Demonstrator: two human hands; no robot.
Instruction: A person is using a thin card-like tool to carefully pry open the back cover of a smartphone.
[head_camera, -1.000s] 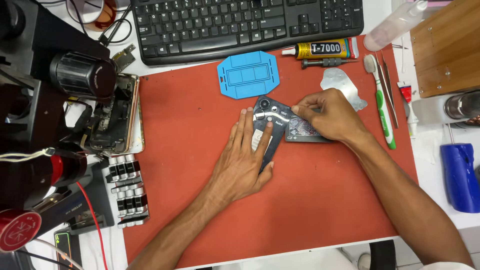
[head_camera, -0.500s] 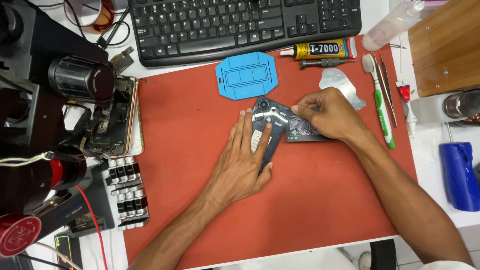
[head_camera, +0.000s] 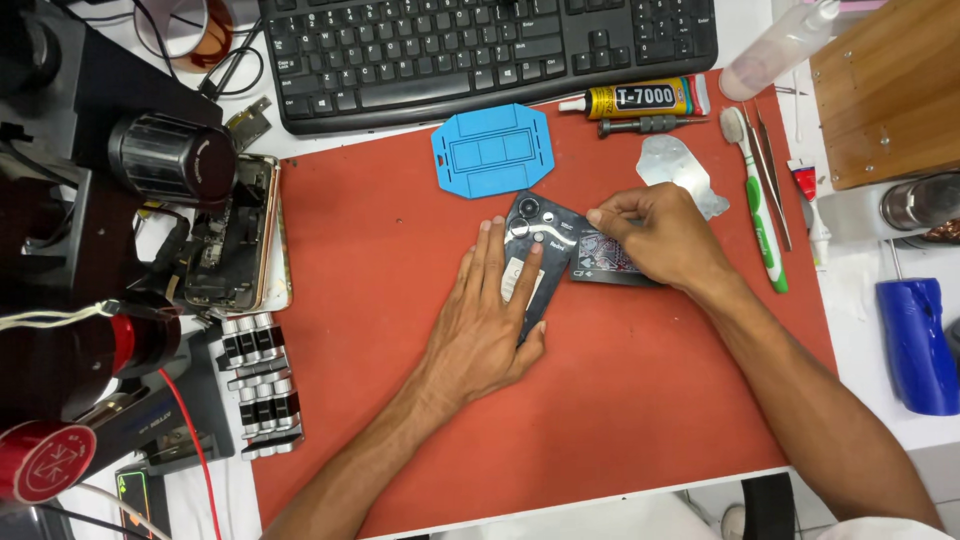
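Left hand (head_camera: 487, 320) flat; right hand (head_camera: 665, 237) pinching.

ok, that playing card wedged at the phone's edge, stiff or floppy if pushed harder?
Probably flexible: the card looks thin and lies flat on the red mat under the right hand. It may buckle rather than pry. The left hand pins the phone, so sliding seems unlikely.

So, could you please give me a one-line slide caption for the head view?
Left hand presses a dark phone flat on a red mat while the right hand holds a card at its edge.
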